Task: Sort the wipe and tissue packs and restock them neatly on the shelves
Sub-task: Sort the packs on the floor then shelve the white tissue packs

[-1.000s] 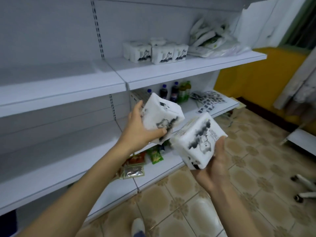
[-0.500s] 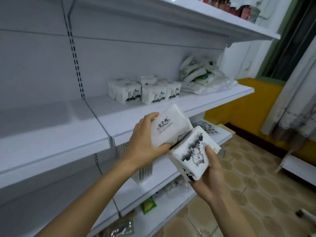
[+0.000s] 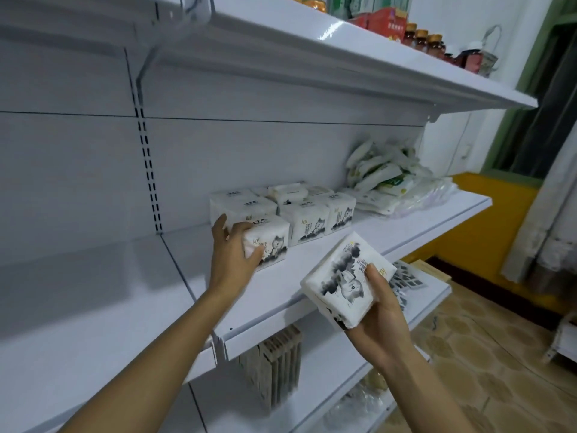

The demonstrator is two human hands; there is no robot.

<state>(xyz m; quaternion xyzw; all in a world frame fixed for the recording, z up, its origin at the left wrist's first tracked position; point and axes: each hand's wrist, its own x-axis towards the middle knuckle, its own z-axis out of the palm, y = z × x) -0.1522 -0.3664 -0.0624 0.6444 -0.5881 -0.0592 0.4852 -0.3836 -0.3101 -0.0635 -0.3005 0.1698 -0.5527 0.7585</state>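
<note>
Setting down, left side first: the left hand (image 3: 232, 254) grips a cat-print tissue pack (image 3: 271, 245) by its left end, thumb on the front face, fingers curled over the top, one finger lifted clear. The pack appears to sit on the middle shelf (image 3: 390, 235), touching the block of matching tissue packs (image 3: 309, 223) behind and to its right, printed face outward. My read: it is being squared into the front row so the labels line up. The left forearm runs long and nearly straight from low left, wrist turned slightly inward.

The right hand (image 3: 381, 310) hangs lower, off the shelf's front edge. It cradles a second tissue pack (image 3: 343, 285) from beneath, thumb clamped over the near face, fingers wrapped under. The pack is tilted, one corner up. The forearm comes up from low right. Probably the next pack in line.

Farther right on the same shelf, apart from the tissue block, lies a loose heap of flat wipe packs (image 3: 384, 179) slumped against the back panel. It looks unsorted. Jars (image 3: 421, 39) stand on the top shelf.
</note>
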